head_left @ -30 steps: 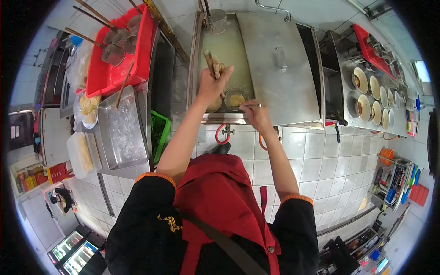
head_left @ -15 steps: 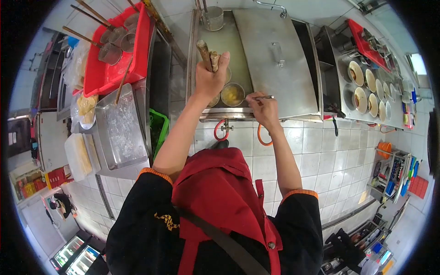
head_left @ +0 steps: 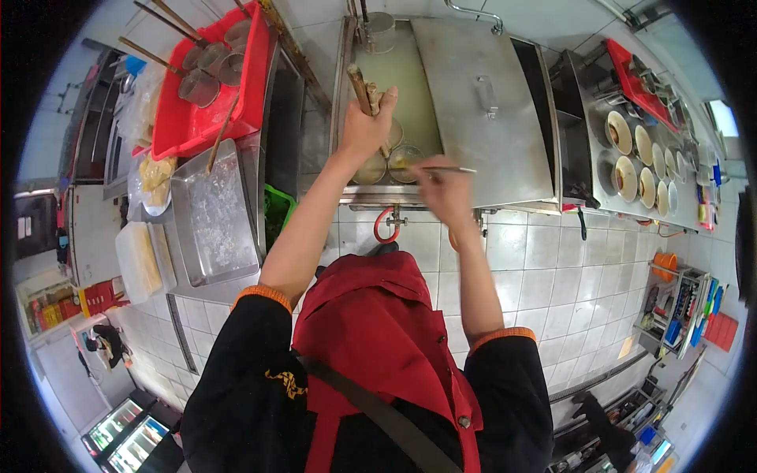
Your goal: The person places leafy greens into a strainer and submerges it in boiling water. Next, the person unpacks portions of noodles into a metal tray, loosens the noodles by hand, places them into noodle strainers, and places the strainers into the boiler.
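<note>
My left hand is wrapped round several wooden handles over the open part of the metal cooker. Below it, round strainer baskets sit in the cloudy liquid. The basket nearest my right hand holds something yellowish. My right hand, blurred by motion, is closed on a thin stick-like utensil, one end of which is over that basket. A metal lid covers the right part of the cooker.
On the left are a red bin with strainers, a metal tray and a green crate. Another strainer stands at the cooker's back. Several bowls are on the right counter. A person is far left.
My right hand has moved slightly left and the utensil now reaches over the basket. My left hand keeps its hold on the handles. The view has shifted a little.
</note>
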Demonstrator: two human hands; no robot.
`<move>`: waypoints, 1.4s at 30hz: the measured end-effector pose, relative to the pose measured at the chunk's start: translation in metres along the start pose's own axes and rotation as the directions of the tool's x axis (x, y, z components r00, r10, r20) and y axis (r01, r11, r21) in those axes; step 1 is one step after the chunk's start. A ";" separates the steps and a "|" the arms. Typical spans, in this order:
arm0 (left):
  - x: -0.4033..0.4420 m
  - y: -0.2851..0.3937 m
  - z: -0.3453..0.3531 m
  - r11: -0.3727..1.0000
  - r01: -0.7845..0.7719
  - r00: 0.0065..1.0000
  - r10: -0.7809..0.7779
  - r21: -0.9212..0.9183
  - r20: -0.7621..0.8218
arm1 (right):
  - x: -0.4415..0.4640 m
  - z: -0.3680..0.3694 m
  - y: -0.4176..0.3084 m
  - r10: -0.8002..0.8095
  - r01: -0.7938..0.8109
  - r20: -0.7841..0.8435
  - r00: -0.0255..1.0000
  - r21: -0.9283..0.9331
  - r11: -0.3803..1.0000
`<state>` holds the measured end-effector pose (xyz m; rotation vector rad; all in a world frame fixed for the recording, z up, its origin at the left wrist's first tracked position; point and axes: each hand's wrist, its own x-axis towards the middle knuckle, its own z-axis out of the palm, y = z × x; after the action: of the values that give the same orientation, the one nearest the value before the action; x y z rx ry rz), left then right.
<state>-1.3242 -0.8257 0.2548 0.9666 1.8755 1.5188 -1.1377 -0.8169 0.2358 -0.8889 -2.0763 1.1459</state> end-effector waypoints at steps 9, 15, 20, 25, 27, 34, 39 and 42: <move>0.003 0.013 -0.002 0.987 -0.160 0.976 0.163 -0.034 0.146 | 0.011 0.062 0.044 -0.320 0.327 0.102 0.942 -0.068 0.942; 0.005 -0.004 0.001 0.999 0.013 0.965 -0.004 -0.031 0.262 | 0.007 0.063 0.053 -0.203 0.203 -0.038 0.978 -0.005 0.979; -0.007 -0.013 0.002 0.962 -0.157 0.987 0.162 0.221 -0.003 | -0.002 0.032 0.030 -0.170 0.169 0.008 0.985 -0.152 0.974; -0.022 0.009 -0.009 0.993 -0.112 0.984 0.107 0.031 0.142 | 0.022 -0.051 -0.029 -0.002 -0.004 -0.278 0.961 -0.020 1.000; -0.028 0.024 0.000 0.988 -0.151 0.980 0.144 0.042 0.134 | 0.043 -0.023 0.011 -0.028 0.020 -0.121 0.992 -0.068 0.998; -0.014 -0.021 -0.003 0.987 -0.073 0.992 0.057 0.145 0.113 | 0.053 -0.045 -0.014 -0.109 0.094 -0.373 0.921 -0.059 0.994; -0.008 -0.016 0.018 0.838 -0.420 0.904 0.418 0.349 0.083 | 0.087 0.015 0.082 -0.297 0.241 -0.126 0.946 -0.337 0.910; -0.065 -0.023 -0.019 0.813 -0.395 0.916 0.385 0.428 0.114 | 0.028 0.065 0.065 -0.197 0.180 -0.044 0.979 -0.250 0.951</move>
<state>-1.3047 -0.8916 0.2344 1.6601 2.1517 1.2943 -1.1861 -0.7995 0.1547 -0.8079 -2.2235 0.7598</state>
